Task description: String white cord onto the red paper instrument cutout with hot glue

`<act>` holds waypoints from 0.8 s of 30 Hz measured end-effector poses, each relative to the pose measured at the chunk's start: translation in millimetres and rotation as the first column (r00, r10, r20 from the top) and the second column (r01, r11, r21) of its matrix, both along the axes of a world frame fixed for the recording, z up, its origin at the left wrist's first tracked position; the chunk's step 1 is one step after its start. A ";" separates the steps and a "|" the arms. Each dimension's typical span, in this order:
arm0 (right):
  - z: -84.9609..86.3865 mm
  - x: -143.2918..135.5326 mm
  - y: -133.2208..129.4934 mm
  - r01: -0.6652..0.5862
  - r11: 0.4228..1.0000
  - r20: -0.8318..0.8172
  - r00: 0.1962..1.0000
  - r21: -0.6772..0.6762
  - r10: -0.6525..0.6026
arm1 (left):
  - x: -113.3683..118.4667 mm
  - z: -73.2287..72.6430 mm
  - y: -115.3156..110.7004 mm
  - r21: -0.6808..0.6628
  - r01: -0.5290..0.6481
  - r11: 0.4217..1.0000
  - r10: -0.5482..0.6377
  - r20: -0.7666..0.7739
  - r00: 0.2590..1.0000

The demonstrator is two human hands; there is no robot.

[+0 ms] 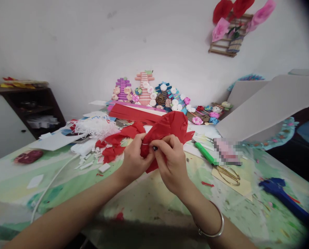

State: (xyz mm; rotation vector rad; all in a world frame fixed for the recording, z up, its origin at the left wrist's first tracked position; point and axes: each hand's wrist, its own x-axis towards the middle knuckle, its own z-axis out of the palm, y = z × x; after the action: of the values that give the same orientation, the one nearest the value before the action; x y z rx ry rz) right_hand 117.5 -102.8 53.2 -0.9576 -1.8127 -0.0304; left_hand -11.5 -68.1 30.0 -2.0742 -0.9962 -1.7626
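Observation:
A crumpled red paper piece (173, 124), gathered at its lower end, is held up between both hands above the table's near part. My left hand (136, 157) is closed round the gathered end from the left. On the right, my right hand (171, 160) pinches at the same end, thumb and forefinger together; a small dark spot shows at the fingertips. A thin white line crosses the gathered red paper near my left thumb. Whether my right fingers hold paper or something thin is too small to tell.
Red scraps (112, 148), white string (96, 125) and white bits lie left on the painted table (141, 207). Gold-handled scissors (228, 174), a green cutter (205, 153) and a blue tool (286, 197) lie right. Flower-decorated crafts (145, 90) stand at the back beside grey boards (263, 107).

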 end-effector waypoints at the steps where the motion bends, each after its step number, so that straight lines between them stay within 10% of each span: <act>1: -0.2 -0.5 -0.4 0.011 1.000 0.003 1.000 0.005 -0.011 | -0.1 -0.5 -0.2 0.004 0.006 1.000 -0.006 -0.004 1.000; 24: -0.9 1.6 -2.2 -0.059 0.992 -0.240 0.970 -0.110 0.031 | -1.6 -2.7 -2.5 -0.021 0.091 0.996 -0.092 -0.035 0.995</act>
State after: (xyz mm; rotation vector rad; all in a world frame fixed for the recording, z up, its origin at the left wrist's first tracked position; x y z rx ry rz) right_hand 119.2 -105.0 52.3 -0.9580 -1.6264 0.2129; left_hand -13.1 -70.6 27.3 -2.1882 -0.9257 -1.7579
